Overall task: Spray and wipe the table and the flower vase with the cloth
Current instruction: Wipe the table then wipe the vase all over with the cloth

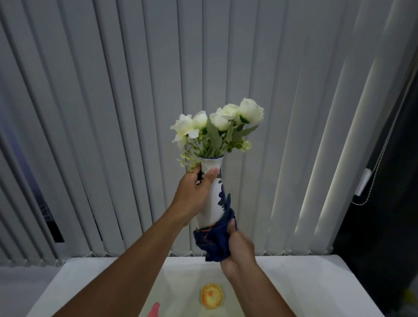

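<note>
Left hand (197, 189): arm extended, fingers wrapped around neck of vase (212, 199), held tilted above worktop (317, 295). Right hand (238, 250): clenched on dark blue cloth (214, 240) bunched around vase base.

Home room: vertical blinds (133, 107), white table (317, 295).

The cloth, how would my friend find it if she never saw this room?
Start at the white table under the long grey blinds. Above it, two hands hold up a white vase with blue patterns and white flowers. The cloth is the dark blue bundle wrapped round the vase's bottom end, squeezed by the right hand.
</note>
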